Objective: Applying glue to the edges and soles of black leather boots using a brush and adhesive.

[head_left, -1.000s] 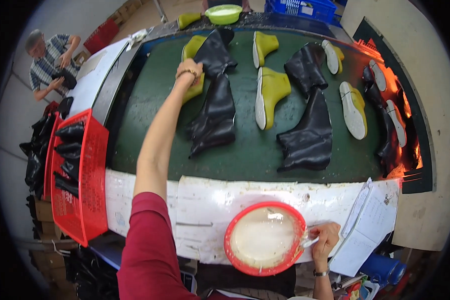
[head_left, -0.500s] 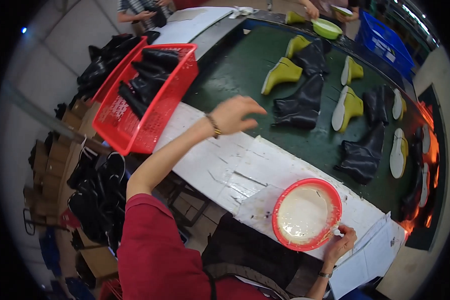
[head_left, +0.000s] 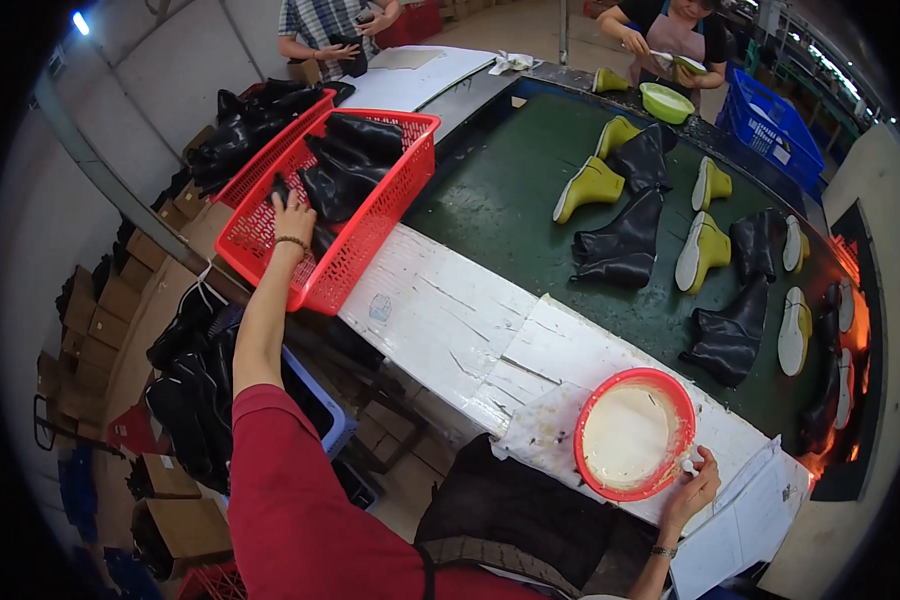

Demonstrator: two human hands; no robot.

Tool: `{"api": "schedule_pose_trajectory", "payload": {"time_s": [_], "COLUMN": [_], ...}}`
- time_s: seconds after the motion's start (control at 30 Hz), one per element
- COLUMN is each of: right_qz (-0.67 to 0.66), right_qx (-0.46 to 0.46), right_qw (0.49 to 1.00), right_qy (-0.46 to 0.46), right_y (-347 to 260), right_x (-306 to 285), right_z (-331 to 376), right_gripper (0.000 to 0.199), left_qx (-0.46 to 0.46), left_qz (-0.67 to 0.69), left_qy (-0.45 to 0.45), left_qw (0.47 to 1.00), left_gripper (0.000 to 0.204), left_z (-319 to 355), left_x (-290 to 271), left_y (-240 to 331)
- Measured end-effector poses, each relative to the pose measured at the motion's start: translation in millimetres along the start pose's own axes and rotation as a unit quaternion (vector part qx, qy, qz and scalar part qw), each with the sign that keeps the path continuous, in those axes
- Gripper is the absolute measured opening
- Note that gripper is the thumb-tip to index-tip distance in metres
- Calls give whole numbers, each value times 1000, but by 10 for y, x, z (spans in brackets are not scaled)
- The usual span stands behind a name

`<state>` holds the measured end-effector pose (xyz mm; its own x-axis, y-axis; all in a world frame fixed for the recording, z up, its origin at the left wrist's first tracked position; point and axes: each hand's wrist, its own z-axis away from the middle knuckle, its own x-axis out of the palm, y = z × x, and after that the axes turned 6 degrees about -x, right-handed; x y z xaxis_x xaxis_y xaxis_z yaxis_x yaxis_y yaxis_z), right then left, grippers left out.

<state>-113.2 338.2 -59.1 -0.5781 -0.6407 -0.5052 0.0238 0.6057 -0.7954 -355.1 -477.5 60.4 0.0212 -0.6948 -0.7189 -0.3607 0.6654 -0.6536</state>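
My left hand (head_left: 292,222) reaches into the red perforated basket (head_left: 378,258), its fingers closed round the end of a black boot upper (head_left: 281,187). More black boot uppers (head_left: 355,165) lie beside it in the basket. At the lower right, my right hand (head_left: 698,488) is closed on a small white handle (head_left: 688,465) at the rim of a red bowl (head_left: 688,420). Its far end is hidden, so I cannot tell the tool's kind. Creamy white liquid (head_left: 625,437) fills much of the bowl, which stands on the white board (head_left: 440,310).
A green conveyor belt (head_left: 510,170) carries black uppers (head_left: 625,235) and yellow-green shoe pieces with white soles (head_left: 703,252) toward an orange-glowing opening (head_left: 848,262). Across it, a person (head_left: 670,50) works by a green bowl (head_left: 667,103). Another person (head_left: 335,35) stands far left. Papers (head_left: 735,540) lie near right.
My left hand has swung left from over the white board into the red basket and taken hold of a boot upper. My right hand stays by the bowl. The view has shifted.
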Motion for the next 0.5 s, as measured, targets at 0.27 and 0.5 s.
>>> {"api": "schedule_pose_trajectory", "payload": {"time_s": [0.27,0.5], "right_qz": [1,-34], "right_qx": [-32,-26], "right_qw": [999,998], "right_qy": [1,37], "right_y": [41,101], "right_x": [30,-56], "right_z": [24,77], "right_gripper": [52,49], "left_qx": [-156,64], "left_qz": [552,794], "left_qy": [284,-2], "left_qw": [768,605], "left_gripper": [37,33], "left_z": [352,1309], "left_x": [-1282,-2078], "left_y": [-449,290]}}
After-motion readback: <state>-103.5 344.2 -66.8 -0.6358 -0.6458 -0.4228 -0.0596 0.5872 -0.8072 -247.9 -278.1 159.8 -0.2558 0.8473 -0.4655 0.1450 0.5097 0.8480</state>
